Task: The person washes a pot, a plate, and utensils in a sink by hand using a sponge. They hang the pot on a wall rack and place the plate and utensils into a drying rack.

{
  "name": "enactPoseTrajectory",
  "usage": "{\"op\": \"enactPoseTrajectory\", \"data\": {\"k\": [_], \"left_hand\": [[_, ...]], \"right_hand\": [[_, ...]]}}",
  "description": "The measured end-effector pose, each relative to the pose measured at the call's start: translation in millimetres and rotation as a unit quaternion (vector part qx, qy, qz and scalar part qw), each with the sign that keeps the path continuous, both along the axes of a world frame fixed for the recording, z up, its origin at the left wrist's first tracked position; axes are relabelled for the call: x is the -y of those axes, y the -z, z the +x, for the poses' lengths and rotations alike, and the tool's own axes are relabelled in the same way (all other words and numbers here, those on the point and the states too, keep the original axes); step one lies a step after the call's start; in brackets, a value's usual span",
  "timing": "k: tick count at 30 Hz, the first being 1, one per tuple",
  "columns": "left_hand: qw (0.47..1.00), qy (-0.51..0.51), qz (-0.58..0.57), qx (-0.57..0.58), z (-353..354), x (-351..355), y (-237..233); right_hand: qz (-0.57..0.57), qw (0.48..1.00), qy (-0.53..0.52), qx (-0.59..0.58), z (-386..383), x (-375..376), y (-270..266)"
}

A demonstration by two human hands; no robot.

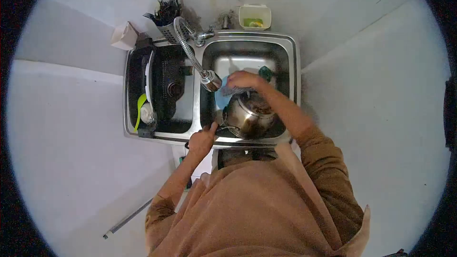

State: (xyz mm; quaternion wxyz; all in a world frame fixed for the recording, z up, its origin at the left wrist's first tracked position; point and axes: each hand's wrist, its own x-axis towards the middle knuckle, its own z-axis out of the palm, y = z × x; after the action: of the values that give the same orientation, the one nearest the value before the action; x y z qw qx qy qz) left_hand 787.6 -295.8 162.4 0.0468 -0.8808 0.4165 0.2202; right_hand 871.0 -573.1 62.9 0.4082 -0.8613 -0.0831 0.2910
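Observation:
A steel pot [250, 123] lies tilted in the right sink basin, its base stained brown and dark. At the front rim of the sink, my left hand [201, 142] is closed around the pot's handle. Above the pot's far side, my right hand [244, 81] curls over a grey, mesh-like scrubber [232, 91]. Part of a light-blue dish [220, 100] shows beneath that scrubber and left of the pot. A dark green scouring pad [265, 73] rests farther back in the basin.
The flexible faucet [190, 57] hangs over the basin's left side, close to my right hand. In the left basin stands a dish rack [150, 76] with a lime-green utensil [140, 109]. Behind the sink are a cutlery holder [167, 32] and a sponge tub [254, 17].

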Motion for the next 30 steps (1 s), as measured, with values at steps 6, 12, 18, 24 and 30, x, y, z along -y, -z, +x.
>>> {"op": "enactPoseTrajectory", "data": {"k": [6, 12, 18, 24, 30], "left_hand": [[0.997, -0.070, -0.023, 0.007, -5, -18, 8], [0.996, -0.079, -0.039, 0.027, 1, -24, 24], [0.995, -0.086, -0.026, 0.040, 7, -24, 11], [0.993, -0.085, -0.069, 0.053, 8, -21, 12], [0.995, -0.063, -0.050, 0.051, 11, -23, 15]], "right_hand": [[0.199, 0.911, 0.359, -0.031, -78, 39, 15], [0.009, 0.940, 0.262, 0.218, -119, -36, -40], [0.013, 0.913, 0.385, 0.136, -97, -12, -43], [0.066, 0.924, 0.338, 0.169, -92, -29, -45], [0.015, 0.914, 0.345, 0.213, -90, -53, -54]]}}
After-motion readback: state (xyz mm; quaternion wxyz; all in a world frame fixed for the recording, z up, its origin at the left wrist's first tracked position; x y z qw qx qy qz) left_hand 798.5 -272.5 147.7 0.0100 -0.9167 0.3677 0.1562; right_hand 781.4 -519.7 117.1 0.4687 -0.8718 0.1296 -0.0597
